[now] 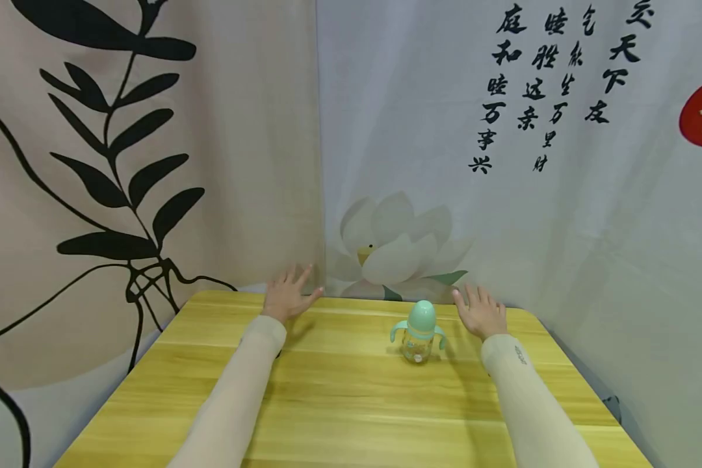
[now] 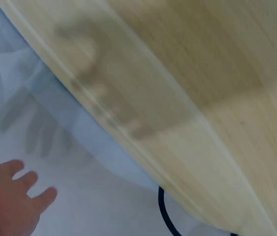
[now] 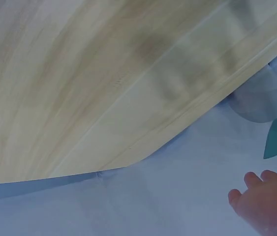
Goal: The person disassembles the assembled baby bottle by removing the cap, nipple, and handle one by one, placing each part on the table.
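Observation:
A small baby bottle [image 1: 419, 333] with a mint-green domed cap, two side handles and a clear patterned body stands upright toward the back of the table, right of the middle. My left hand [image 1: 288, 296] is held out over the table's far edge, left of the bottle, with fingers spread and nothing in it. On the bottle's other side, my right hand [image 1: 482, 313] reaches out the same way, fingers extended and holding nothing. Fingertips of the left hand [image 2: 17, 196] show in the left wrist view, and the right hand [image 3: 271, 199] enters at a corner of the right wrist view.
The light wooden table [image 1: 351, 403] has rounded far corners. Right behind it hangs a cloth backdrop [image 1: 398, 149] with printed leaves, a lotus and dark writing. Hand shadows fall on the table and the cloth.

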Demonstrator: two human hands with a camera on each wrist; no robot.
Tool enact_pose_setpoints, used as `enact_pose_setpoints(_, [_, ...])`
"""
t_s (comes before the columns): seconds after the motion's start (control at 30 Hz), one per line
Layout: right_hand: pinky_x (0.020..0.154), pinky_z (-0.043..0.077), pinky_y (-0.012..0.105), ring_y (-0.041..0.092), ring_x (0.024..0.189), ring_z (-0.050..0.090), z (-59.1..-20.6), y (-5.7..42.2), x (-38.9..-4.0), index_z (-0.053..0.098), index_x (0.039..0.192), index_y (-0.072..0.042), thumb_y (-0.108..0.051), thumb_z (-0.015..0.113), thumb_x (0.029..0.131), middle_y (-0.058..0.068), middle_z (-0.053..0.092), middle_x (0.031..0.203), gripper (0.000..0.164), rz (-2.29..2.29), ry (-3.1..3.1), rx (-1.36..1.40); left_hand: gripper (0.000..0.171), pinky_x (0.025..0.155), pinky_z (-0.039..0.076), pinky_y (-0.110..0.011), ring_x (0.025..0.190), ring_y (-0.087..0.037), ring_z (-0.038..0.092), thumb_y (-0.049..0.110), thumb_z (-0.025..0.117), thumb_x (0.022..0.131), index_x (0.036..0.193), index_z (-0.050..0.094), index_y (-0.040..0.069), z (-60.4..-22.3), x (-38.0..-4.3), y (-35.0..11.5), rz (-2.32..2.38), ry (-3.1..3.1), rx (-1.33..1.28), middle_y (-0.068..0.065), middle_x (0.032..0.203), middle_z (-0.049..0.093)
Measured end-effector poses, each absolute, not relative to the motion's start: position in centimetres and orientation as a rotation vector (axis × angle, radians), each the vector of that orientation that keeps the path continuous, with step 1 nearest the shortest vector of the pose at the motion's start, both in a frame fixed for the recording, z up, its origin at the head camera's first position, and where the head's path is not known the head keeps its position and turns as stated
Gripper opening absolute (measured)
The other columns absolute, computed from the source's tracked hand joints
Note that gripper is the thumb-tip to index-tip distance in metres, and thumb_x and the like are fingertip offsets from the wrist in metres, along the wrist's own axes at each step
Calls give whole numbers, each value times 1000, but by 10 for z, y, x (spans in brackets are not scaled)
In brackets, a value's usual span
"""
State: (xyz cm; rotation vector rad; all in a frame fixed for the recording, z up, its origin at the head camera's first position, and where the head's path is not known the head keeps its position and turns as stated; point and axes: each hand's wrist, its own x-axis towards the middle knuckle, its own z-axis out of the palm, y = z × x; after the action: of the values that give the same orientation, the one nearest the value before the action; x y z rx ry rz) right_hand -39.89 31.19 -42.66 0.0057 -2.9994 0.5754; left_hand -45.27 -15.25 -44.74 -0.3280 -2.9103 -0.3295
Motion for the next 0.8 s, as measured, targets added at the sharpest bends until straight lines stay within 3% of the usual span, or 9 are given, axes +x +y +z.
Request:
enact_pose_setpoints(0.2, [121,1,77,58,156,8,-417,316,-399,14,169,-3,-68,10,109,34,4,172,89,575,-3010,-20,76,122,35,-60,151,-45,40,50,58,107,160,41,-2,-444,-446,-117,-412,-3024,-583,-25,163,42])
enact_pose_setpoints(0.4, [122,-1,76,58,156,4,-411,313,-397,12,169,-2,-68,12,109,34,4,172,89,604,-3010,-10,56,107,52,-52,132,-39,60,20,75,99,148,56,1,-443,-438,-70,-779,-3060,-879,-23,144,62])
enact_pose_setpoints(0.57, [123,-1,74,58,157,5,-411,311,-396,13,169,-3,-68,12,109,33,5,172,88,593,-3008,-14,73,109,50,-54,138,-42,54,24,85,91,153,50,3,-446,-430,-39,-1202,-3056,-1090,-28,149,56])
enact_pose_setpoints(0.8, [123,-2,74,58,157,5,-412,311,-393,13,169,-4,-62,14,111,33,5,172,82,600,-3016,-23,85,114,46,-54,143,-43,49,32,87,89,155,45,2,-455,-424,-15,-1238,-3066,-1160,-26,154,51])
